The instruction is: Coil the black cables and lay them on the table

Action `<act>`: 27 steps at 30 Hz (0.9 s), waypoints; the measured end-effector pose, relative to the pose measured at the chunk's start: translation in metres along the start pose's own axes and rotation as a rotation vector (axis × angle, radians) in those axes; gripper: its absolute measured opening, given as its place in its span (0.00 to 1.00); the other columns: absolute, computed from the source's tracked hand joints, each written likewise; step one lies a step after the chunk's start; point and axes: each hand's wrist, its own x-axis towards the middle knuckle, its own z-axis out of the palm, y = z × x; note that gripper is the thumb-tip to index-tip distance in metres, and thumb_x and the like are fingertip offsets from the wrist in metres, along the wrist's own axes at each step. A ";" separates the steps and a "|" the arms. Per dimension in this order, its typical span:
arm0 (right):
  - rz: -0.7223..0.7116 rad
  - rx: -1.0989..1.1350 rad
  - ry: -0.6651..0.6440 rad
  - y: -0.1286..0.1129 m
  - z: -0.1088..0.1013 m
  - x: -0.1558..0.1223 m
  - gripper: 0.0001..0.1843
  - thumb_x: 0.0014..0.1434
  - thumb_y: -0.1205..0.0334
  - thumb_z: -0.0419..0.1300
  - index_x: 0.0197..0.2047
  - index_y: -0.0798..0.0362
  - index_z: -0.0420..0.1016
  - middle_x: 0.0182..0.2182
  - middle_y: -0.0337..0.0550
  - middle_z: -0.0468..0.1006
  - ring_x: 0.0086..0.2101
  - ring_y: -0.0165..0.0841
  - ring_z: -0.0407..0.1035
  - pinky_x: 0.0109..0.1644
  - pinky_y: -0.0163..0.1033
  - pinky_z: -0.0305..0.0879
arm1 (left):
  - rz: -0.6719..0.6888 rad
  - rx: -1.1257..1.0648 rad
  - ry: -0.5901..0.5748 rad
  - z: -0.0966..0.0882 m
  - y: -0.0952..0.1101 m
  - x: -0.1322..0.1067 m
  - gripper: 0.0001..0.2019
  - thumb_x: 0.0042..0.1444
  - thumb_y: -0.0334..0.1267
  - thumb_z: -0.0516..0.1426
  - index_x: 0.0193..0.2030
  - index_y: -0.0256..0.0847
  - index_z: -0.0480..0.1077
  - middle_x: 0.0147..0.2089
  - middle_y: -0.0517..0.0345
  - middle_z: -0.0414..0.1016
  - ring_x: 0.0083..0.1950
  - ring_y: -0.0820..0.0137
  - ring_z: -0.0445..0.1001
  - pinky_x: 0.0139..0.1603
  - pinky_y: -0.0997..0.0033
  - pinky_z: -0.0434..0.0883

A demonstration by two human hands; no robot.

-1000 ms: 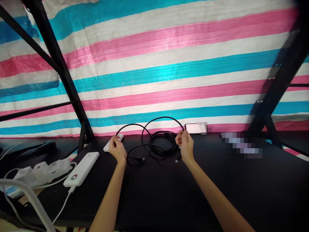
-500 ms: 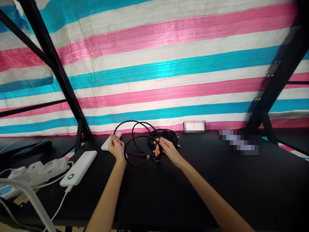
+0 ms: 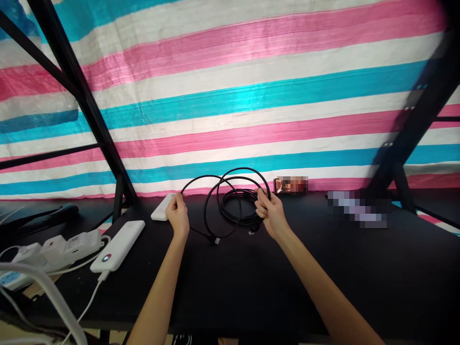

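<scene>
In the head view, the black cable (image 3: 222, 179) spans both hands in loops toward the far edge of the desk (image 3: 230, 287). The left hand (image 3: 177, 213) pinches one strand between thumb and fingers; the right hand (image 3: 272, 213) pinches gathered strands. A coil (image 3: 237, 222) lies near that edge. Good handling likely means even loops, slack fed without twisting, and the near connector (image 3: 214, 240) clear of the coil.
</scene>
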 end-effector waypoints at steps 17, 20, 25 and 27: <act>-0.276 -0.434 -0.138 0.016 -0.003 -0.003 0.19 0.62 0.49 0.53 0.49 0.50 0.71 0.37 0.44 0.76 0.34 0.33 0.73 0.36 0.38 0.68 | -0.022 0.045 -0.409 0.012 -0.012 -0.014 0.20 0.56 0.55 0.54 0.24 0.40 0.66 0.31 0.58 0.65 0.37 0.69 0.65 0.41 0.72 0.63; -0.120 -0.344 -0.209 0.017 0.003 -0.009 0.26 0.60 0.45 0.53 0.57 0.50 0.64 0.25 0.36 0.74 0.15 0.26 0.65 0.15 0.30 0.53 | -0.061 0.048 -0.399 0.016 -0.016 -0.022 0.19 0.57 0.55 0.52 0.28 0.41 0.65 0.33 0.57 0.66 0.39 0.68 0.67 0.42 0.71 0.64; -0.100 -0.353 -0.156 0.019 0.005 -0.014 0.21 0.58 0.44 0.55 0.42 0.54 0.73 0.12 0.27 0.61 0.09 0.20 0.48 0.11 0.28 0.41 | -0.119 0.043 -0.396 0.025 -0.016 -0.039 0.22 0.51 0.50 0.60 0.47 0.43 0.61 0.45 0.52 0.69 0.49 0.66 0.70 0.46 0.68 0.66; -0.095 -0.336 -0.140 0.018 0.004 -0.012 0.20 0.57 0.44 0.57 0.30 0.54 0.71 0.11 0.28 0.59 0.09 0.20 0.48 0.11 0.28 0.39 | -0.145 0.059 -0.421 0.026 -0.016 -0.042 0.28 0.47 0.46 0.64 0.52 0.44 0.58 0.51 0.50 0.68 0.53 0.64 0.69 0.49 0.66 0.65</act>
